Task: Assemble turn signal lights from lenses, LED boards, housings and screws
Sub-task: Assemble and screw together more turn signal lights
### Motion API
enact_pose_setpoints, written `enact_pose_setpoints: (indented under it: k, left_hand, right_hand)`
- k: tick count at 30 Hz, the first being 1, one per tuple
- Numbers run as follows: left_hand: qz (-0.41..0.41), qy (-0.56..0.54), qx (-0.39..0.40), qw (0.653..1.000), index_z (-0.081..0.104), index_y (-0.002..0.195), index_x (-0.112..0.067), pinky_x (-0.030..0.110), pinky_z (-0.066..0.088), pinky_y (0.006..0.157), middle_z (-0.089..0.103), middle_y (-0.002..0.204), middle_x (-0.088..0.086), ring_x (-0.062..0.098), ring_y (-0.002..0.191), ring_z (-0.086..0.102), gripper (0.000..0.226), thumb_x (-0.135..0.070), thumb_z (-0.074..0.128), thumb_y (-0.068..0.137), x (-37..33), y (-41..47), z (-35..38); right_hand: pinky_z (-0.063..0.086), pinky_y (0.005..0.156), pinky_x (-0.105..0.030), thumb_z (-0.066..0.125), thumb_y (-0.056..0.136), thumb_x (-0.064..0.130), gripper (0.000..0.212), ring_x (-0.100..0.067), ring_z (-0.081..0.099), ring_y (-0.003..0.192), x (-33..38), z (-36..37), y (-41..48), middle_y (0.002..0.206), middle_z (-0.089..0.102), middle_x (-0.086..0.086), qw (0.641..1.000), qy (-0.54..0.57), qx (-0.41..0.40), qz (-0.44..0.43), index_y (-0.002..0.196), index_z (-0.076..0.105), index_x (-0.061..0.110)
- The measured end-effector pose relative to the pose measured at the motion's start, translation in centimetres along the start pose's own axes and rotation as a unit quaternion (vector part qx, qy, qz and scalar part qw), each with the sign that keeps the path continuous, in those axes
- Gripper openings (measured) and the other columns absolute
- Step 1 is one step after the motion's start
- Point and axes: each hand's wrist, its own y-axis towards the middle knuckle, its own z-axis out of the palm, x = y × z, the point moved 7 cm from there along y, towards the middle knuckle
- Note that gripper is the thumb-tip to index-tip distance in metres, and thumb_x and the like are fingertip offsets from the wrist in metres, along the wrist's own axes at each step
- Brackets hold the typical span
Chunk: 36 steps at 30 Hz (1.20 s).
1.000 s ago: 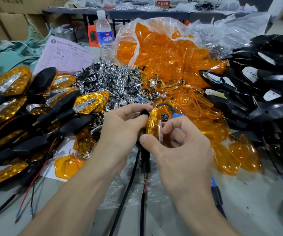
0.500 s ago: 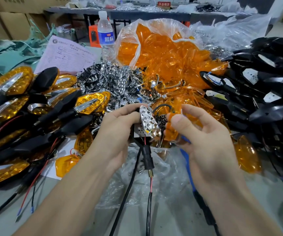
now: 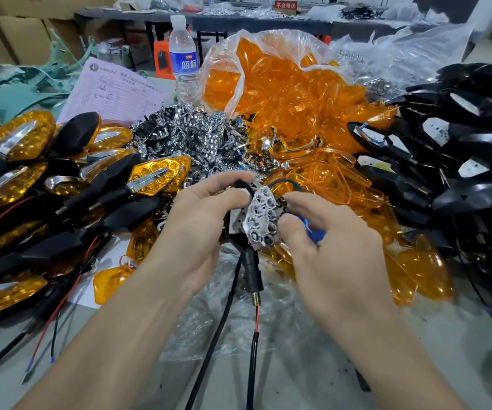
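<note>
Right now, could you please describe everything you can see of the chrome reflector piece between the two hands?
The chrome reflector is a shiny, silvery, leaf-shaped piece covered in honeycomb cells, narrowing to a point at its top. It stands nearly upright, tilted slightly, above the table. The left hand pinches its left edge and the right hand its right. A white board edge shows behind it; a black stem with wires hangs below.

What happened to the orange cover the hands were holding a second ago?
The orange lens came away: the right hand lifted it off, and now shows only something blue. The chrome reflector is uncovered, with both hands pinching around it. The left hand kept the black housing, whose wires hang as before. The piles did not move.
</note>
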Motion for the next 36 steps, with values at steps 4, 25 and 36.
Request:
enact_pose_setpoints:
  k: [4,25,36]
  left_hand:
    - [0.02,0.005,0.024,0.999,0.083,0.088,-0.022,0.025,0.054,0.055,0.073,0.081,-0.002,0.012,0.064,0.067,0.035,0.006,0.062,0.092,-0.1,-0.2,0.7]
    - [-0.021,-0.002,0.037,0.999,0.085,0.088,-0.024,0.024,0.054,0.053,0.078,0.082,0.006,0.012,0.062,0.067,0.025,-0.006,0.068,0.092,0.5,-0.3,1.0]
    - [-0.04,-0.001,0.025,0.999,0.084,0.094,-0.017,0.037,0.055,0.073,0.076,0.108,0.023,0.028,0.087,0.067,0.019,-0.006,0.069,0.092,0.9,-0.6,1.1]
  right_hand:
    - [0.053,0.079,-0.014,0.078,0.083,0.046,0.032,0.002,0.069,0.089,-0.4,0.3,0.4,0.074,0.071,0.032,0.998,0.059,0.015,0.022,0.115,0.072,0.045]
    - [0.051,0.052,-0.02,0.077,0.083,-0.006,0.016,-0.015,0.061,0.051,-0.4,0.3,0.7,0.062,0.072,-0.008,0.922,0.387,0.028,-0.006,0.085,0.077,0.01]
    - [0.059,0.058,-0.022,0.086,0.079,0.003,0.027,-0.007,0.072,0.058,-0.2,0.0,0.3,0.067,0.076,0.01,0.973,0.231,-0.011,-0.023,0.077,0.078,0.029]
